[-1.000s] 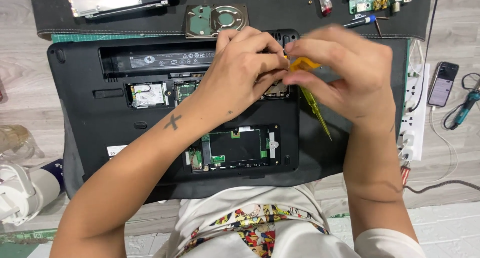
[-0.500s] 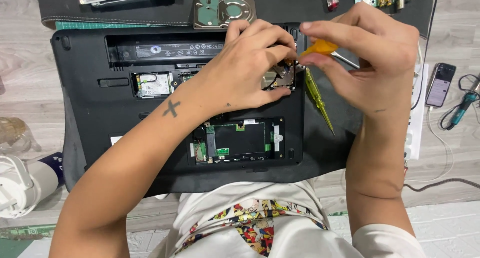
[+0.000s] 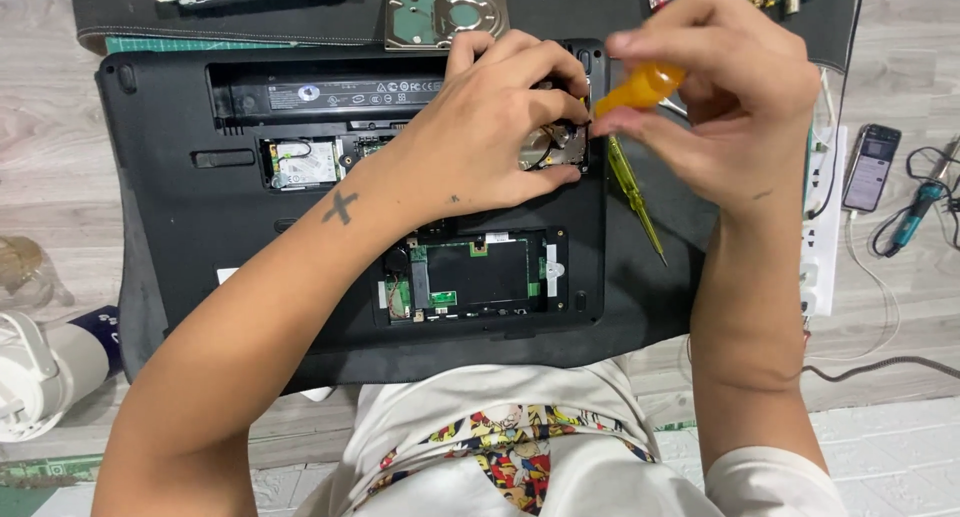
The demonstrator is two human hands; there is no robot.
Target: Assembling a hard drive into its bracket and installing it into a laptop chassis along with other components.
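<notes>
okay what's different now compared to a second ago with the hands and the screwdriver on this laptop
The right hand has shifted up toward the laptop's far edge, and the orange-handled screwdriver it grips now points down at the metal drive. The left hand has stayed pressed on that drive in its bay. The green screwdriver lies as before on the laptop's right side.

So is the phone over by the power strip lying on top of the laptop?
No, the phone lies on the wooden floor beside the white power strip, well clear of the black laptop.
</notes>
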